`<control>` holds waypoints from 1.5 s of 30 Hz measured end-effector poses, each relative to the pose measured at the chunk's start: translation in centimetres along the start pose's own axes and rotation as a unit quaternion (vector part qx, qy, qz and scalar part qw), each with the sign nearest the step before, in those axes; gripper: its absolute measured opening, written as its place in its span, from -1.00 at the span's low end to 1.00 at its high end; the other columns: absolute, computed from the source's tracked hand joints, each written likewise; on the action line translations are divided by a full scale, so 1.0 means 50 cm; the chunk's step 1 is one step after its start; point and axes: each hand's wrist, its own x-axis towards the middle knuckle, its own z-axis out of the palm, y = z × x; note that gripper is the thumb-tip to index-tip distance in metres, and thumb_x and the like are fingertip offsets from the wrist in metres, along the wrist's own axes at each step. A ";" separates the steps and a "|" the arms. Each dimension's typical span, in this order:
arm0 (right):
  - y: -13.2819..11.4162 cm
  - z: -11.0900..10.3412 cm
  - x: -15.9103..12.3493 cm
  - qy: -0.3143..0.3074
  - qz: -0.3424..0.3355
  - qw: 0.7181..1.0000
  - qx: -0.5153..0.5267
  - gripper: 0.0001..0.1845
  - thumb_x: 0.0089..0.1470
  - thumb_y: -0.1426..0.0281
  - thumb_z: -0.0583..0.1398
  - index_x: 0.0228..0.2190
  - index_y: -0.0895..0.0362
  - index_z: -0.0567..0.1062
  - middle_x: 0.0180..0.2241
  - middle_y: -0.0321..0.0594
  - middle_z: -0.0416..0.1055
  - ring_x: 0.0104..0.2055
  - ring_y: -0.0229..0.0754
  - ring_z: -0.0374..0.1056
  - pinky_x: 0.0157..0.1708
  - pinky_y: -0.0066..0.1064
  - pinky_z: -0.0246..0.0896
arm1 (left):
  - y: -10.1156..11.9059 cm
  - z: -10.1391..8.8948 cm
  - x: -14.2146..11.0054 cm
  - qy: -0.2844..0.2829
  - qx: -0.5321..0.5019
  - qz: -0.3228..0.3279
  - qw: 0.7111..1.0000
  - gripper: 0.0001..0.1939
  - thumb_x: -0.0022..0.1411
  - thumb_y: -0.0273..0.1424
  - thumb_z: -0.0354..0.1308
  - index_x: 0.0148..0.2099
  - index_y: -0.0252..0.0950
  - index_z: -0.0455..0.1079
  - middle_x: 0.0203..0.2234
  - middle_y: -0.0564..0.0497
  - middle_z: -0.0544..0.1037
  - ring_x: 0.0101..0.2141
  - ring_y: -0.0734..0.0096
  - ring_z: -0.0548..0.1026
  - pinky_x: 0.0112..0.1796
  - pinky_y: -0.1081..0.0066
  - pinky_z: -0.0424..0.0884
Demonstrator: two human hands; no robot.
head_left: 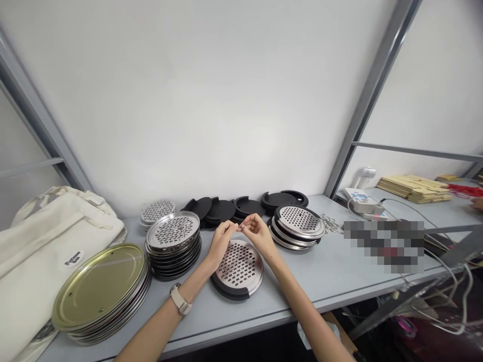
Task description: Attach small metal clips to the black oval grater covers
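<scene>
A round metal grater plate (241,266) with slotted holes lies on the grey table, and a black rim piece (231,292) wraps its near left edge. Over the plate's far edge, my left hand (222,240) and my right hand (259,235) meet fingertip to fingertip. Both are closed in a pinch; whatever is between the fingers is too small to make out. To the right sits a stack of similar grater plates (301,221) with black rims. Left of my hands rises a taller stack of perforated metal plates (174,231) above black ones.
Gold-coloured round lids (101,281) are stacked at the left beside a cream cloth bag (56,236). Black round pieces (249,206) line the wall. Thin silvery loops (331,224) lie at right. Beyond a metal post (372,100) are a white device (364,201) and flat wooden pieces (413,188).
</scene>
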 end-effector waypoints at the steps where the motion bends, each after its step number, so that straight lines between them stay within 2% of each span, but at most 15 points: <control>1: 0.002 -0.001 0.000 0.002 -0.003 1.000 -0.007 -0.77 -0.04 0.33 0.27 -0.39 0.07 0.29 -0.41 -0.32 0.36 -0.40 -0.26 0.33 -0.35 -0.41 0.24 | 0.001 0.000 0.000 -0.007 0.000 0.006 1.000 -0.76 0.19 -0.25 0.06 -0.44 -0.27 0.36 -0.46 0.05 0.41 -0.33 0.41 0.35 -0.31 0.47 0.26; 8: 0.002 -0.004 -0.003 0.008 -0.010 0.998 -0.062 -0.81 0.00 0.28 0.25 -0.41 0.08 0.35 -0.40 -0.30 0.36 -0.40 -0.25 0.31 -0.36 -0.41 0.24 | -0.009 0.001 0.003 -0.002 0.028 0.035 0.999 -0.90 0.13 -0.35 0.16 -0.36 -0.27 0.42 -0.48 0.08 0.32 -0.42 0.45 0.27 -0.34 0.45 0.20; 17: -0.002 -0.003 -0.005 0.009 -0.019 0.996 -0.091 -0.85 0.01 0.32 0.23 -0.41 0.09 0.36 -0.41 -0.30 0.36 -0.40 -0.24 0.31 -0.36 -0.40 0.25 | -0.005 -0.003 0.006 0.004 0.065 0.071 0.995 -0.94 0.11 -0.39 0.18 -0.36 -0.27 0.44 -0.53 0.12 0.17 -0.47 0.48 0.20 -0.39 0.46 0.16; 28: -0.009 0.008 -0.007 -0.002 0.011 0.997 -0.082 -0.76 -0.02 0.20 0.27 -0.44 0.11 0.42 -0.44 -0.25 0.41 -0.41 -0.21 0.33 -0.35 -0.37 0.26 | -0.020 -0.009 0.014 0.058 0.096 0.061 0.992 -0.91 0.12 -0.38 0.15 -0.40 -0.27 0.43 -0.51 0.08 0.25 -0.45 0.45 0.23 -0.38 0.45 0.18; 35: -0.025 0.010 -0.006 -0.035 0.048 0.996 -0.065 -0.68 -0.02 0.10 0.23 -0.49 0.13 0.46 -0.51 -0.28 0.39 -0.42 -0.21 0.32 -0.33 -0.36 0.24 | -0.025 -0.011 0.016 0.070 0.101 0.070 0.990 -0.92 0.10 -0.39 0.16 -0.41 -0.27 0.43 -0.52 0.09 0.25 -0.45 0.44 0.24 -0.38 0.44 0.20; 45: -0.023 0.007 -0.004 -0.047 0.075 0.995 -0.043 -0.69 -0.04 0.13 0.24 -0.51 0.13 0.47 -0.55 -0.33 0.35 -0.47 -0.26 0.28 -0.36 -0.40 0.19 | -0.028 -0.010 0.016 0.068 0.110 0.077 0.989 -0.94 0.09 -0.43 0.16 -0.40 -0.28 0.45 -0.50 0.07 0.26 -0.44 0.45 0.26 -0.39 0.45 0.20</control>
